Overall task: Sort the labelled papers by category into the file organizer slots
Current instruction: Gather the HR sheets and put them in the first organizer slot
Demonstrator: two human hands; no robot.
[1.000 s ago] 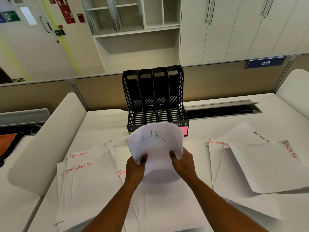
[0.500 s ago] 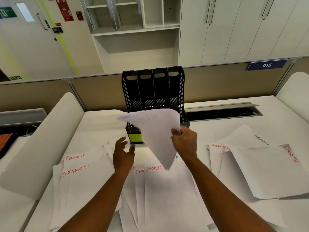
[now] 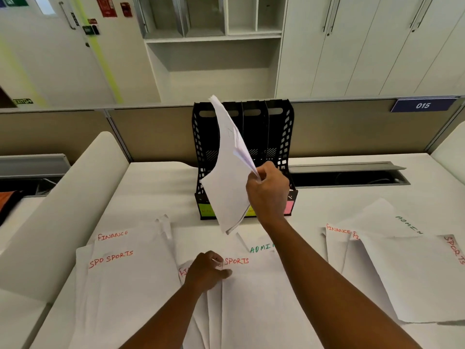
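**Right hand lifts a sheet at the organizer, left hand down on the spread**

Right hand (image 3: 267,190) is up, fingers curled tight on the edge of a white held sheet (image 3: 227,177), pinching it between thumb and fingers. The sheet stands nearly on edge, bowed, its top corner high above the hand and its bottom corner hanging below and to the left of the wrist. Any writing on it is too faint to read from here.

Directly behind that hand stands the black file organizer (image 3: 281,137), four upright slots side by side. The sheet crosses in front of the left slots; whether its edge is inside one or only in front, I cannot tell. Along the organizer's base, coloured labels (image 3: 288,207) peek out: pink just right of the wrist, green and yellow to the left of the sheet.

Left hand (image 3: 206,273) is low and nearer the body, fingers curled down onto the SPORTS paper (image 3: 251,298), pinching at its top corner beside the red lettering. Just beyond it, an ADMIN paper (image 3: 261,247) shows green letters.

Left of the left hand lie a FINANCE paper (image 3: 125,235) and a second SPORTS sheet (image 3: 130,285), overlapping. Far to the right of the right forearm sits another pile (image 3: 415,278) with ADMIN, FINANCE and SPORTS lettering. All of it rests on the white desk (image 3: 156,192).
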